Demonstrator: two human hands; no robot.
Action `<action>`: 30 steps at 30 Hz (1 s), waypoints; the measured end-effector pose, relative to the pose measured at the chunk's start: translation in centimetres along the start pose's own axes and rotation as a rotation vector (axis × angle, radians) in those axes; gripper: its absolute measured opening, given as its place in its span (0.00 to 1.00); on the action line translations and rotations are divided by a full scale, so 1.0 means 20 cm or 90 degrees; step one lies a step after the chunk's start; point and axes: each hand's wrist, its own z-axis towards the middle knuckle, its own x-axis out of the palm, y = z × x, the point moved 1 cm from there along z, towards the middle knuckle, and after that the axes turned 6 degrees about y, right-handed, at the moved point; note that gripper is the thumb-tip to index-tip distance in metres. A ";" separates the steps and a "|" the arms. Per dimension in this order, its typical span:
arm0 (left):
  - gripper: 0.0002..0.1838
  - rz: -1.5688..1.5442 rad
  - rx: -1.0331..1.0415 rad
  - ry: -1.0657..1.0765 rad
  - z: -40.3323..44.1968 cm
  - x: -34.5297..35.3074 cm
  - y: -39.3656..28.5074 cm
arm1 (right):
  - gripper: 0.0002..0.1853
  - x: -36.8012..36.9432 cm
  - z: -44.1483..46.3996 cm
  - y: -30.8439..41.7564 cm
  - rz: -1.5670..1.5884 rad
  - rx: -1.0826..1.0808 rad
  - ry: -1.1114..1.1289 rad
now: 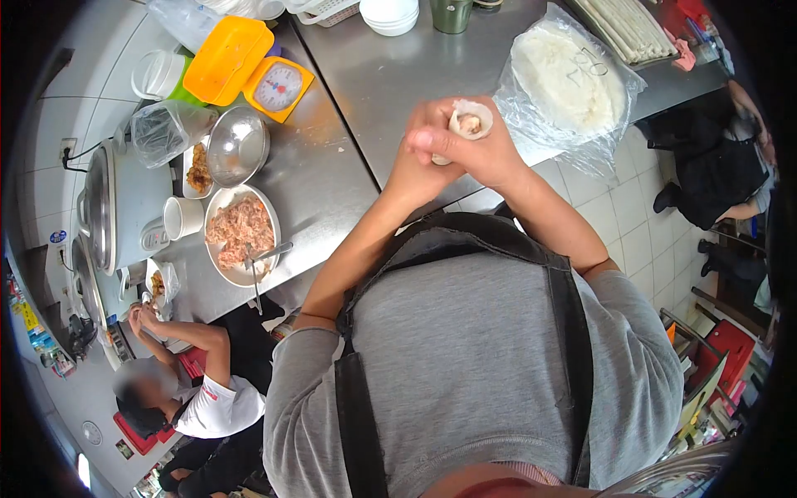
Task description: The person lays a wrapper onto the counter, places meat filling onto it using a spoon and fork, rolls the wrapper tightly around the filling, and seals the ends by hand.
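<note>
Above the steel table, my left hand point(408, 166) and my right hand point(488, 154) are pressed together around a small dumpling point(470, 123). Its pale wrapper is open at the top like a cup, with pinkish filling showing inside. The right thumb lies across the front, and both hands' fingers are closed, the left ones partly hidden. At the left, a white oval dish point(241, 279) holds pinkish minced filling point(237, 226) with metal utensils in it. To the right of my hands, a plastic bag point(569, 75) covers a pale round stack.
A metal bowl point(238, 147), white cup point(183, 218), dish of brown food point(198, 170), orange scale point(280, 88) and orange bin point(228, 60) stand at the left. A co-worker point(217, 407) sits lower left. Long pale rolls point(623, 29) lie at the upper right. Another person point(714, 158) is beyond the table.
</note>
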 end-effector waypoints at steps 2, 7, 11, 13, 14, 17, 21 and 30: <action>0.22 0.028 -0.019 0.027 0.01 0.00 0.05 | 0.22 -0.01 -0.01 -0.02 -0.060 0.022 0.003; 0.15 0.083 -0.169 0.190 0.03 -0.15 0.05 | 0.23 -0.04 -0.03 -0.10 -0.132 0.093 -0.037; 0.09 0.120 -0.007 -0.059 0.07 -0.37 -0.12 | 0.21 -0.06 -0.04 -0.13 -0.127 0.097 -0.071; 0.11 0.264 0.163 -0.003 0.08 -0.39 -0.33 | 0.19 -0.06 -0.05 -0.14 -0.142 0.112 -0.060; 0.11 0.336 0.250 0.025 0.07 -0.40 -0.41 | 0.17 -0.06 -0.05 -0.15 -0.106 0.082 -0.066; 0.11 0.487 0.307 0.068 0.07 -0.31 -0.50 | 0.12 -0.04 -0.04 -0.22 -0.072 0.022 -0.068; 0.13 0.550 0.344 0.028 0.06 -0.27 -0.43 | 0.11 -0.07 -0.04 -0.23 -0.164 0.017 -0.068; 0.08 0.467 0.286 0.007 0.05 -0.25 -0.41 | 0.09 -0.07 -0.04 -0.23 -0.207 0.019 -0.060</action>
